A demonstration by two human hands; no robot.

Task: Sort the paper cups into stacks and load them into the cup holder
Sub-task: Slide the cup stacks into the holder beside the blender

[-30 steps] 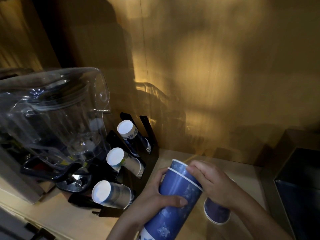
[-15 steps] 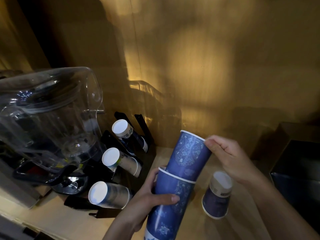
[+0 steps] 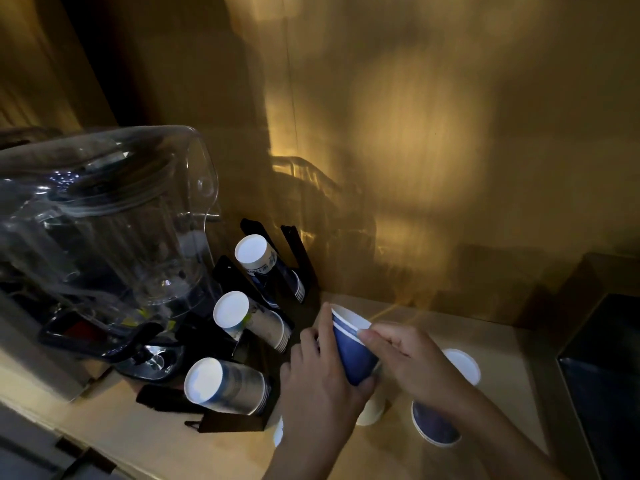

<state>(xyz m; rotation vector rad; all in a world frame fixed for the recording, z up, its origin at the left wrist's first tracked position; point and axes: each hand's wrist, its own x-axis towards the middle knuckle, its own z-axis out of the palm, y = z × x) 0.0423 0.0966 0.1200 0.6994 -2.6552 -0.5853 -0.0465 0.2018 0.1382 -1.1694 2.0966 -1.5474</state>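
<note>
My left hand (image 3: 313, 386) wraps around a stack of blue paper cups (image 3: 349, 351), mouth up and tilted. The fingers of my right hand (image 3: 412, 362) press on the stack's white rims from the right. To its left a black cup holder (image 3: 239, 422) carries three lying stacks with white bottoms facing me: a far stack (image 3: 258, 259), a middle stack (image 3: 242, 315) and a near stack (image 3: 221, 384). One blue cup (image 3: 441, 420) stands upside down on the counter under my right wrist.
A clear plastic blender jar (image 3: 104, 220) on a dark base fills the left side, close to the holder. A golden reflective wall (image 3: 415, 150) rises behind the wooden counter (image 3: 502, 375). A dark box (image 3: 606, 393) sits at the right edge.
The top blue cup, raised and tilted half a second ago, now sits pushed down into the stack. The stack has come lower, and my right hand has closed on its rim.
</note>
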